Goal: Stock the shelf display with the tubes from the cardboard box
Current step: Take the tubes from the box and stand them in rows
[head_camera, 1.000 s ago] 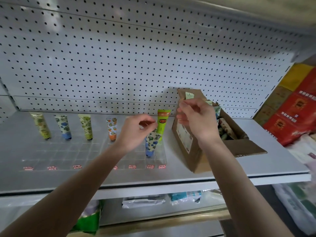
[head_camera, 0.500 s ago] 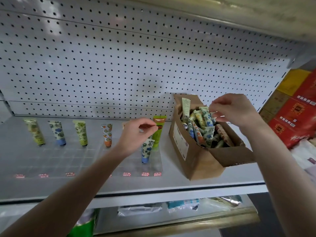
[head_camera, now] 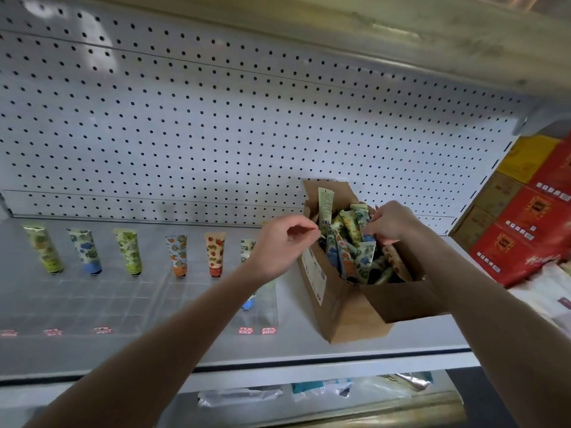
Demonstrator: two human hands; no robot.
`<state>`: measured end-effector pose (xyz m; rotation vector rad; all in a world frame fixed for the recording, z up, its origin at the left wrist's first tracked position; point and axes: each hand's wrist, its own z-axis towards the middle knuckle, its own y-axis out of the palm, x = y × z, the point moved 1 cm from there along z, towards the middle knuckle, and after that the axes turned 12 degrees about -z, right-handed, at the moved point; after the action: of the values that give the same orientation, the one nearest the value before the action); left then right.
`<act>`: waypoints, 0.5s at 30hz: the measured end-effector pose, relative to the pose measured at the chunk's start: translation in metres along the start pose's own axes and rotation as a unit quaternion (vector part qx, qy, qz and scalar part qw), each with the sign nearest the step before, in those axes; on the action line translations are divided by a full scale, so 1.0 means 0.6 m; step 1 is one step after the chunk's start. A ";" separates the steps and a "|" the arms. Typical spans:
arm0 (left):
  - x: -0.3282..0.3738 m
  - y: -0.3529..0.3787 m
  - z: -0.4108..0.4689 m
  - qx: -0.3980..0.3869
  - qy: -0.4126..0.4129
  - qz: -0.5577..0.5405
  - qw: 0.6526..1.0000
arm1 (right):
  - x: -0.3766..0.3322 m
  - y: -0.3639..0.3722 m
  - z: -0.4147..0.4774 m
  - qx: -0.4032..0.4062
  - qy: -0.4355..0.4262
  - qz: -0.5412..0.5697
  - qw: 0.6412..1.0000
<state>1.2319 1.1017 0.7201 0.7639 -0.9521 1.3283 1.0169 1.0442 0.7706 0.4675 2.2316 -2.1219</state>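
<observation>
The open cardboard box [head_camera: 340, 307] stands on the right of the white shelf [head_camera: 309, 350], packed with upright patterned tubes [head_camera: 349, 251]. My right hand [head_camera: 392, 223] reaches into the box from the right, its fingertips curled down round the top of a blue-flowered tube [head_camera: 366, 257]. My left hand [head_camera: 284, 245] hovers just left of the box with fingers loosely curled, holding nothing. Several tubes [head_camera: 129, 251] stand cap-down in a row at the back of the shelf display [head_camera: 92, 298]. One blue-capped tube [head_camera: 248, 302] stands further forward, partly hidden by my left forearm.
A white pegboard wall [head_camera: 216, 118] backs the shelf. Red price labels [head_camera: 256, 330] line the display's front. Red and yellow cartons [head_camera: 531, 223] are stacked to the right. Packaged goods [head_camera: 309, 390] lie on the shelf below.
My left hand let go of the blue-capped tube and moved right toward the box. My right hand dropped from above the box into the tubes.
</observation>
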 end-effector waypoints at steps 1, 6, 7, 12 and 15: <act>-0.002 0.003 0.002 -0.002 -0.003 0.003 1.000 | -0.003 0.003 0.003 0.009 0.003 -0.020 1.000; -0.014 0.001 0.011 0.010 -0.007 0.023 1.000 | -0.017 0.013 0.010 0.021 0.006 -0.075 0.997; -0.015 -0.001 0.012 0.015 -0.010 0.024 1.000 | -0.019 0.015 0.012 0.022 0.005 -0.081 0.996; -0.015 -0.007 0.010 0.022 -0.015 0.026 0.999 | -0.018 0.016 0.018 0.015 0.004 -0.015 1.000; -0.009 -0.009 0.003 0.017 -0.011 0.027 0.999 | -0.019 -0.005 0.005 0.052 0.007 0.093 0.994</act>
<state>1.2370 1.0970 0.7163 0.7845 -0.9750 1.3889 1.0264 1.0388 0.7757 0.6679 2.0025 -2.1519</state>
